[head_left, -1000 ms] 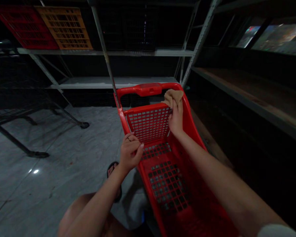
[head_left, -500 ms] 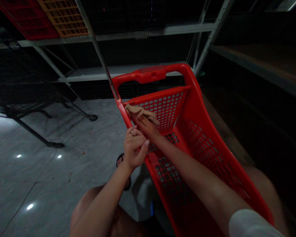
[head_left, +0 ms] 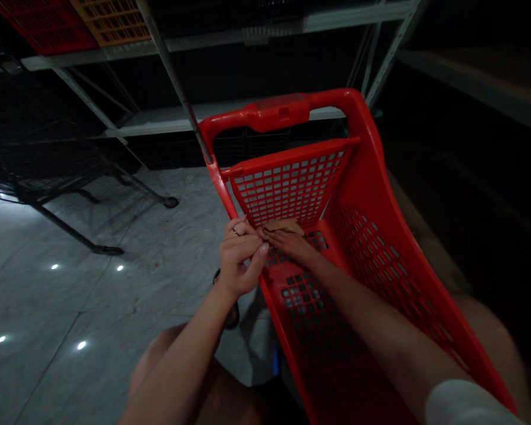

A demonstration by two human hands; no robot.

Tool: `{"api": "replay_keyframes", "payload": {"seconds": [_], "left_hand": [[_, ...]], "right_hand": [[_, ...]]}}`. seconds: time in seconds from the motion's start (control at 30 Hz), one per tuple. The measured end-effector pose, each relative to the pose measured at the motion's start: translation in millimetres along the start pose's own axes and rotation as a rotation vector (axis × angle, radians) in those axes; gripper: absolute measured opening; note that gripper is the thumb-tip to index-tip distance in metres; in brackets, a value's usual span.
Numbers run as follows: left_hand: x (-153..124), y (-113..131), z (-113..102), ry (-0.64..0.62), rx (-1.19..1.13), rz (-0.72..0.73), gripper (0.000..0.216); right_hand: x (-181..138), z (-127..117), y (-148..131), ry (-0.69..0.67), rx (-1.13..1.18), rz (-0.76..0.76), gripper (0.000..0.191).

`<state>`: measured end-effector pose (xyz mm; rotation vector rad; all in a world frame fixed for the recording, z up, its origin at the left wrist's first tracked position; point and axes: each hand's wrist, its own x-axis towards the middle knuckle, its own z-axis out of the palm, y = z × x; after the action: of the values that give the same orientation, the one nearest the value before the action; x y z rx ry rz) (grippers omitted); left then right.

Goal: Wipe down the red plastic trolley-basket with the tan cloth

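Wiping seemed unfinished: right hand (head_left: 292,243) held tan cloth (head_left: 287,225) inside red plastic cart (head_left: 366,162), centre-frame; left hand (head_left: 241,257) gripped its rim (head_left: 223,190).

A red crate (head_left: 48,28) and an orange crate (head_left: 115,25) are sitting side by side on a pale metal rack (head_left: 358,18), with black crates (head_left: 190,152) lying beneath its lower shelf (head_left: 159,125). A dark cart (head_left: 57,219) is standing at left on the grey tiled floor (head_left: 159,283), which is showing bright spots (head_left: 81,345).

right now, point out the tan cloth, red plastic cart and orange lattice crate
Tan cloth (head_left: 289,225), head view: its exposed part
Red plastic cart (head_left: 361,177), head view: smooth side wall
Orange lattice crate (head_left: 113,22), head view: its lattice side
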<state>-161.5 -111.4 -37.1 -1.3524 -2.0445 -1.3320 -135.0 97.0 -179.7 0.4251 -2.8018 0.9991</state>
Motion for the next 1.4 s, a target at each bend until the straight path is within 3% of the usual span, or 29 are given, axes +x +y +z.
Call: {"api": "replay_keyframes", "payload": {"seconds": [0.1, 0.23, 0.3, 0.5, 0.6, 0.67, 0.8, 0.87, 0.93, 1.03, 1.27, 1.33, 1.4], "left_hand": [[-0.6, -2.4, -0.5, 0.006, 0.0, 0.011, 0.05], [-1.5, -4.0, -0.1, 0.008, -0.005, -0.001, 0.052], [-1.6, -3.7, 0.0, 0.013, -0.024, 0.002, 0.052], [-0.5, 0.2, -7.9, -0.03, -0.041, -0.002, 0.052], [0.2, 2.0, -14.8, -0.085, -0.077, -0.017, 0.051], [-0.2, 2.3, -17.7, -0.109, -0.087, -0.026, 0.049], [-2.1, 1.3, -18.2, -0.111, -0.112, -0.024, 0.045], [-2.5, 1.1, -17.3, -0.102, -0.131, -0.019, 0.043], [-2.1, 1.4, -16.8, -0.094, -0.139, -0.018, 0.043], [-0.9, 2.2, -16.6, -0.091, -0.138, -0.022, 0.045], [-1.6, 1.5, -16.2, -0.086, -0.102, -0.036, 0.053], [-2.0, 0.9, -16.2, -0.085, -0.12, -0.03, 0.051], [-2.3, -0.1, -16.4, -0.087, -0.129, -0.019, 0.049]], "right_hand": [[31.7, -27.7, -10.1, 0.094, -0.006, -0.015, 0.035], [88.0, -68.4, -23.7, 0.442, -0.173, 0.058, 0.037], [95.2, -73.7, -24.2, 0.506, -0.303, 0.068, 0.039], [35.6, -30.7, 2.4, 0.056, -0.519, 0.056, 0.027], [8.4, -22.3, 14.1, 0.057, -0.515, 0.097, 0.024], [6.3, -35.0, 16.8, 0.249, -0.467, 0.206, 0.027], [37.2, -94.1, 7.2, 0.827, -0.34, 0.394, 0.042], [56.8, -121.8, -2.5, 0.975, -0.313, 0.4, 0.044], [68.0, -133.7, -9.0, 1.044, -0.327, 0.383, 0.041], [59.5, -114.3, -2.3, 0.932, -0.354, 0.407, 0.035], [-21.6, -17.0, 52.7, 0.581, -0.234, 0.566, 0.034], [-29.5, -10.1, 56.5, 0.577, -0.152, 0.586, 0.034], [-21.5, -19.2, 52.7, 0.702, -0.084, 0.599, 0.037]]}}
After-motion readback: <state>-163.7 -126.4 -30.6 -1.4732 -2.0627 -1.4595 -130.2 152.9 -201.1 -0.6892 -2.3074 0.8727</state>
